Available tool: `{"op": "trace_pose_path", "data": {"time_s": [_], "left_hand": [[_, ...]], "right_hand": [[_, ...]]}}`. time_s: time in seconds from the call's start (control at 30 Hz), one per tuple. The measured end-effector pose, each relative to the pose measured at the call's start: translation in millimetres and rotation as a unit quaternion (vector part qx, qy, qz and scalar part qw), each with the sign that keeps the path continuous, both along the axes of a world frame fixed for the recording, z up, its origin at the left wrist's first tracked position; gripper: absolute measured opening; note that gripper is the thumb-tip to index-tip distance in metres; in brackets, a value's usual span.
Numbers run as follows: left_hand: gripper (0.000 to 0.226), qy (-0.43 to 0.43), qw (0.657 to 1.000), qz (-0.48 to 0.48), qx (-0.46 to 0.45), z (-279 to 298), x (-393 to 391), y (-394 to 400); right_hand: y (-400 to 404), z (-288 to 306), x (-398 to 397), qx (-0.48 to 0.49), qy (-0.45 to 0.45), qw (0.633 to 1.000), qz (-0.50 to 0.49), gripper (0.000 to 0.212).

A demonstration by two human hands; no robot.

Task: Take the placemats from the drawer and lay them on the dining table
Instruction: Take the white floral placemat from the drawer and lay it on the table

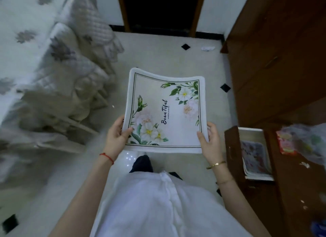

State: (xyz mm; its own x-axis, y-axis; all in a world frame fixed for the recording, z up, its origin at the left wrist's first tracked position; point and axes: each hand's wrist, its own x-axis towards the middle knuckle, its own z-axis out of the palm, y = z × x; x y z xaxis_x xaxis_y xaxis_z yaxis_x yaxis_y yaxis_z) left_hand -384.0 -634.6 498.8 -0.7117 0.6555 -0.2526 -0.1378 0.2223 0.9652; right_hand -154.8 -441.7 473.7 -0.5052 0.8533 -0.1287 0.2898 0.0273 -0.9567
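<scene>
A white placemat (pixel 165 111) printed with flowers, a green border line and the word "Beautiful" is held flat in front of me above the floor. My left hand (pixel 116 136) grips its near left edge, thumb on top. My right hand (pixel 210 141) grips its near right edge the same way. To my right an open wooden drawer (pixel 231 148) holds a stack of more patterned placemats (pixel 255 159). No dining table shows in the view.
A bed with a flowered cover and rumpled quilt (pixel 58 81) fills the left side. A dark wooden cabinet (pixel 275 63) stands on the right, with plastic-wrapped items (pixel 303 141) on its lower top. A dark doorway (pixel 160 8) lies ahead across pale tiled floor.
</scene>
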Motion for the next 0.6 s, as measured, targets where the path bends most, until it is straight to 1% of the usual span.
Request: {"op": "trace_pose_path", "data": {"time_s": [0.13,0.33,0.47,0.6], "left_hand": [[0.043,0.008,0.994,0.107,0.002,3,-7,-51],[0.044,0.006,0.970,0.243,0.008,3,-30,-112],[0.043,0.014,0.952,0.305,0.013,0,-60,-137],[0.044,0.028,0.928,0.371,0.018,0,-111,-160]], "right_hand": [[-12,4,-52,0.002,-0.001,0.996,0.089,0.034],[-32,9,-145,-0.007,0.005,0.976,0.218,0.036],[-42,7,-212,-0.004,0.002,0.959,0.284,0.034],[-54,7,-302,0.013,0.006,0.936,0.351,0.033]]}}
